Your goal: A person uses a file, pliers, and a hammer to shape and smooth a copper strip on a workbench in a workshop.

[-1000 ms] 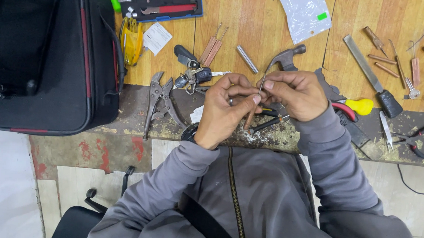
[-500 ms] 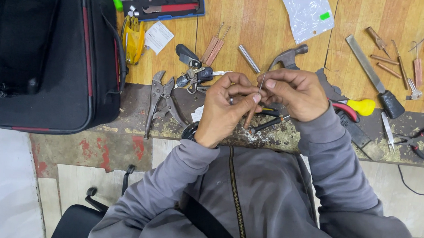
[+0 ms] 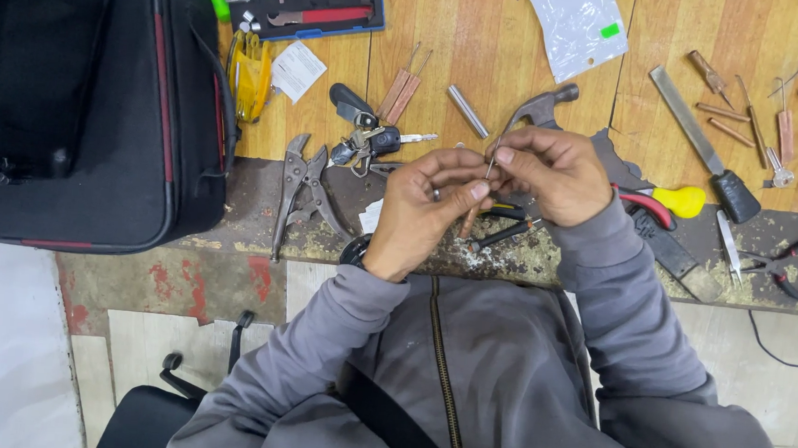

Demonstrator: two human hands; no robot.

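Both hands (image 3: 490, 188) w/ thin wire (image 3: 492, 157) pinched between

A worn wooden workbench (image 3: 485, 62) with a chipped, paint-flecked front edge (image 3: 230, 231) spreads beyond the fingers, while pale floor tiles (image 3: 128, 355) and a black chair seat (image 3: 137, 421) lie below them.

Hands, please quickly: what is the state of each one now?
Left hand: closed, pinching a thin wire at the fingertips.
Right hand: closed, pinching the same wire from the other side.
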